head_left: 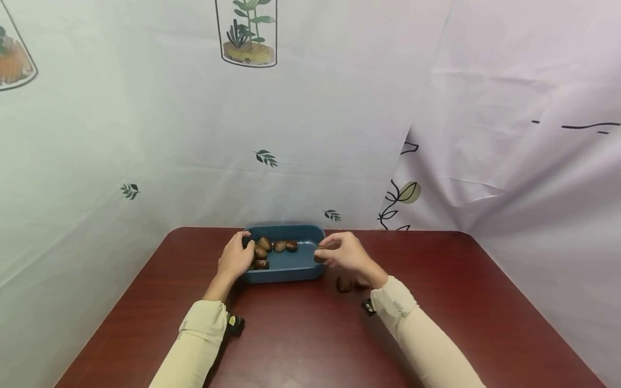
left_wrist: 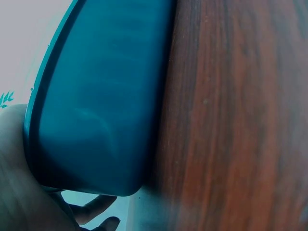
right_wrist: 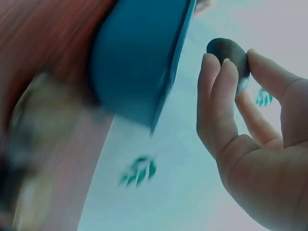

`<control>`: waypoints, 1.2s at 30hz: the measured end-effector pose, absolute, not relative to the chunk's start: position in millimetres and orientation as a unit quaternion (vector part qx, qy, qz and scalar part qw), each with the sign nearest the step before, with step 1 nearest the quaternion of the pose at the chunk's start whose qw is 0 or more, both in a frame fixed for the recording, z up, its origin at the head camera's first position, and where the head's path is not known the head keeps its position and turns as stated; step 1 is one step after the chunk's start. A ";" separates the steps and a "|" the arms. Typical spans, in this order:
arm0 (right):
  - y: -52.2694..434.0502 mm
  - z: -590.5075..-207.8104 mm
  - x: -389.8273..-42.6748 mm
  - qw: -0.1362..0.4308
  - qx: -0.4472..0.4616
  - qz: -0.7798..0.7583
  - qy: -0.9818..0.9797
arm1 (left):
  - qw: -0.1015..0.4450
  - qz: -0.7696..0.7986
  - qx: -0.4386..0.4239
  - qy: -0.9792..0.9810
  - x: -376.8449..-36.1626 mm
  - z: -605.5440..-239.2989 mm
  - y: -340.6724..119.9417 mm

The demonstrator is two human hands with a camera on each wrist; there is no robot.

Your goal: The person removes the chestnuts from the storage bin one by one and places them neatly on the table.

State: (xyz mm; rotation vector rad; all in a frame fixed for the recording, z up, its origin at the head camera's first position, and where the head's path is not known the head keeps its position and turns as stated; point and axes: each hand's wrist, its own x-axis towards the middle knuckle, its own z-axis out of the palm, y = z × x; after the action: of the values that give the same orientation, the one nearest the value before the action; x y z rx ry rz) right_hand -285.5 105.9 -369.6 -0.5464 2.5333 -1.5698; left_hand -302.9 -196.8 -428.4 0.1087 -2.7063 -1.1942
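Observation:
A blue plastic basin (head_left: 283, 276) stands at the table's far edge. Several brown chestnuts (head_left: 279, 246) lie inside it, mostly toward its left end. My left hand (head_left: 237, 256) grips the basin's left end; in the left wrist view its fingers (left_wrist: 94, 209) reach round that end. Over the basin's right end, my right hand (head_left: 345, 251) pinches one chestnut (right_wrist: 228, 53) between thumb and fingertips, above the rim in the right wrist view. More chestnuts (head_left: 345, 284) lie on the table beneath the right wrist, partly covered by it.
The reddish-brown wooden table (head_left: 291, 334) extends toward me and to both sides. White cloth (head_left: 310, 118) printed with plants hangs close behind its far edge and along both sides. A small dark device (head_left: 235, 325) is strapped at the left wrist, another (head_left: 368, 307) at the right.

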 end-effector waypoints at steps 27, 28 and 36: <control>267.7 -410.0 -267.2 0.076 -0.054 -0.569 0.817 | 0.094 -0.399 0.030 -0.912 -303.8 -429.5 -200.1; 270.0 -410.5 -266.0 0.077 -0.046 -0.569 0.817 | 0.093 -0.398 0.029 -0.912 -304.0 -429.7 -200.0; 279.6 -413.4 -260.4 0.085 -0.007 -0.553 0.829 | 0.095 -0.397 0.027 -0.913 -304.4 -430.5 -199.2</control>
State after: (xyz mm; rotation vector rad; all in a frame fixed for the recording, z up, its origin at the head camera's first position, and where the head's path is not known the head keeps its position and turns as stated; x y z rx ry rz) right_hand -260.4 279.6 -413.4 -0.0209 2.4716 -1.6482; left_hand -304.4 -199.2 -430.5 0.0793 -2.7060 -1.1758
